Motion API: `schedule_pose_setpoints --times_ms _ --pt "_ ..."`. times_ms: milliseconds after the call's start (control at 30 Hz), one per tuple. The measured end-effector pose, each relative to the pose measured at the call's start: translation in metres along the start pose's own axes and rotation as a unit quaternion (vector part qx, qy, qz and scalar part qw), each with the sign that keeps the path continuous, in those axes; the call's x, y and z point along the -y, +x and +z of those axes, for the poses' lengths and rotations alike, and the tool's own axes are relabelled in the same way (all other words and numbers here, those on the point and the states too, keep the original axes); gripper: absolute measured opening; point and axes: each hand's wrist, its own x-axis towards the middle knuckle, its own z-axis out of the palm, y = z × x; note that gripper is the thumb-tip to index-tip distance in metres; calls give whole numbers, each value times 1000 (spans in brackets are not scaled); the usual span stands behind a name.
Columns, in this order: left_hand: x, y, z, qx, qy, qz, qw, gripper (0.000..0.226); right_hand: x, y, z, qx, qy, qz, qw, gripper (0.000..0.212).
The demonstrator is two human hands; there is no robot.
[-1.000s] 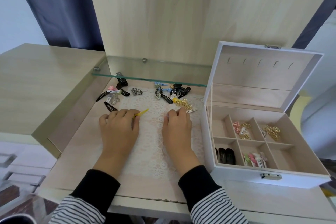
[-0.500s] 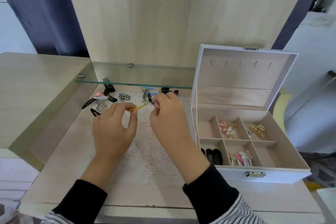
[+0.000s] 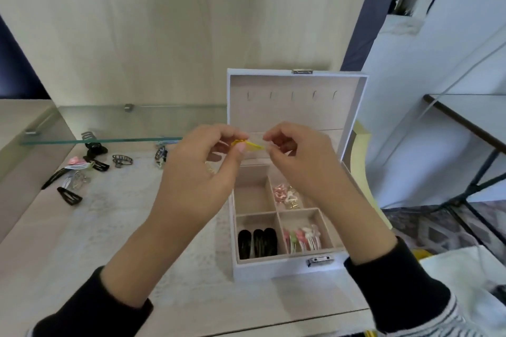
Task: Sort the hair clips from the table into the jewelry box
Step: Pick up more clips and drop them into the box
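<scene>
Since half a second ago we have lifted both hands off the table and carried the yellow clip (image 3: 247,144) right, so it now hangs above the open box (image 3: 273,268). We judge pickup done and placement next; choice of compartment still open.

Left hand (image 3: 202,172) pinches the clip's near end between thumb and forefinger. Right hand (image 3: 298,156) pinches its far tip, other fingers curled.

Clip: thin, bright yellow, slightly blurred; whether snapped open we cannot tell.

The box holds black clips (image 3: 257,242) front left, pastel ones beside. More clips (image 3: 82,169) remain on the table (image 3: 54,241).
</scene>
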Motion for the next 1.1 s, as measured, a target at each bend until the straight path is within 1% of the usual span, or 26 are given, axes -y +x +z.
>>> schedule_pose_setpoints --times_ms 100,200,367,500,633,733,833,933,1000,1100 --pt "-14 4 26 66 -40 -40 996 15 -21 -3 -29 19 -16 13 1000 15" --pt "-22 8 48 123 -37 -58 990 13 -40 -5 -55 47 -45 23 998 12" --pt "-28 17 72 182 -22 -62 981 7 -61 -9 -94 149 -98 65 982 10" --pt "-29 23 89 268 -22 -78 960 9 -70 -13 -111 226 -116 87 963 10" --pt "-24 28 104 346 61 -64 934 9 -75 -15 -119 268 -119 90 952 11" --pt "-24 30 113 389 98 -72 913 8 -76 -15 -120 308 -142 92 936 12" --pt "-23 30 125 414 135 -85 896 10 -77 -14 -118 363 -166 103 911 8" --pt "-21 28 133 440 190 -81 874 16 -78 -15 -112 402 -200 99 888 6" --pt "-21 27 136 451 212 -73 864 17 -82 -17 -106 410 -245 73 875 5" --pt "-23 21 140 456 258 -30 851 18 -84 -21 -99 404 -301 34 863 9"
